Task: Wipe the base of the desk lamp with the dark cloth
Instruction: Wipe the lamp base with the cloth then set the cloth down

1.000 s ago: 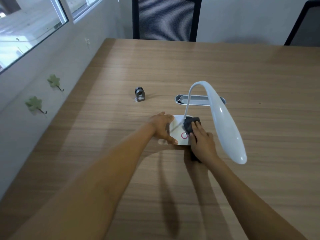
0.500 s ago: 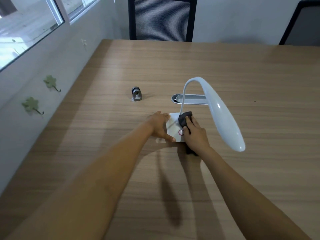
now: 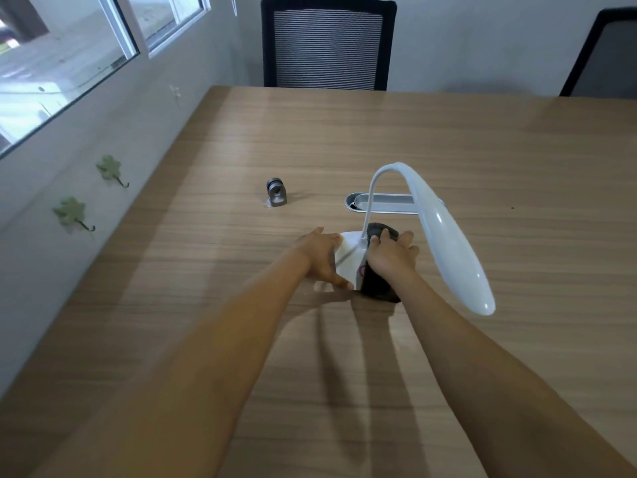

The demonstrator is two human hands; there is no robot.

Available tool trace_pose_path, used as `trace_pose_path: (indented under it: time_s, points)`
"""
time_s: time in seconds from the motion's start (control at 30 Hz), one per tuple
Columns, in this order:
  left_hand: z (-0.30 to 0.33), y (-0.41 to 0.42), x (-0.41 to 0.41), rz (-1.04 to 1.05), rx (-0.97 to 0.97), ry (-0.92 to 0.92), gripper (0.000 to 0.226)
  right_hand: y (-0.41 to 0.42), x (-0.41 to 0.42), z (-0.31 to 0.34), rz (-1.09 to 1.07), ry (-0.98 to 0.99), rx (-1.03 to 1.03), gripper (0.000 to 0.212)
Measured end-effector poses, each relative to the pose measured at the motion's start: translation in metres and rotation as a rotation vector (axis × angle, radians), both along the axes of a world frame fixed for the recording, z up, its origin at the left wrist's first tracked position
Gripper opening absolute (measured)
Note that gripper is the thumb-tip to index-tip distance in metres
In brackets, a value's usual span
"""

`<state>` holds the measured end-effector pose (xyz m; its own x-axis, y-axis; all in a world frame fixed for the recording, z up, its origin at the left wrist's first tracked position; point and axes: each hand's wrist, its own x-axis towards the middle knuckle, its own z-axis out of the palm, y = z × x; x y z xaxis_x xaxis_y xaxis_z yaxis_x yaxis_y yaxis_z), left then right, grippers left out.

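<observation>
A white desk lamp stands on the wooden table, its long head [image 3: 451,243] arching over to the right. Its flat white base [image 3: 350,258] shows between my hands. My left hand [image 3: 322,257] grips the left side of the base, thumb along the near edge. My right hand [image 3: 391,255] presses the dark cloth [image 3: 377,286] onto the right part of the base, beside the thin neck [image 3: 368,205]. The cloth sticks out past my fingertips and below my wrist. Most of the base's right half is hidden.
A small grey metal holder [image 3: 275,196] stands left of the lamp. A grey oval cable slot [image 3: 382,203] sits in the table behind the base. Two black chairs [image 3: 327,43] stand at the far edge. The wall with leaf-shaped hooks [image 3: 110,169] runs along the left.
My right hand has slid the cloth from the near middle of the base, over the pink ring, to the far right side by the neck. My left hand keeps its hold.
</observation>
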<state>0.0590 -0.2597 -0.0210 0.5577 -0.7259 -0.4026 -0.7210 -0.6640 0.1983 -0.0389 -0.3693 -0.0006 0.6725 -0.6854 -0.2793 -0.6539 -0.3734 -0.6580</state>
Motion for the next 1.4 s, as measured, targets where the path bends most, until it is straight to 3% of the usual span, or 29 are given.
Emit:
trace_pose_path:
  time_s: [0.13,0.3,0.7,0.87,0.97,1.03,1.17,1.4]
  points:
    - [0.001,0.0,0.0,0.015,-0.014,0.006,0.109,-0.001,-0.018,-0.021,0.124,-0.038,-0.123,0.049]
    - [0.003,0.002,-0.002,0.01,-0.013,0.009,0.113,0.013,-0.067,-0.067,0.317,0.034,-0.52,0.061]
    - [-0.007,-0.002,0.002,0.011,-0.032,-0.033,0.11,-0.028,0.023,-0.055,0.243,0.015,-0.148,0.057]
    - [-0.007,-0.001,0.003,0.004,-0.053,-0.086,0.098,-0.003,-0.004,-0.066,0.296,-0.059,-0.321,0.054]
    - [-0.006,0.0,0.002,-0.003,-0.005,-0.085,0.111,0.007,-0.033,-0.077,0.338,-0.057,-0.406,0.053]
    - [-0.005,-0.001,-0.003,0.018,-0.007,-0.097,0.109,0.002,-0.032,-0.076,0.335,-0.042,-0.394,0.053]
    - [-0.008,-0.004,-0.022,0.127,-0.139,-0.146,0.083,-0.015,-0.005,-0.062,0.325,0.027,-0.341,0.053]
    - [-0.011,0.017,-0.056,0.052,-0.148,-0.165,0.088,-0.037,0.019,-0.049,0.356,0.15,-0.222,0.051]
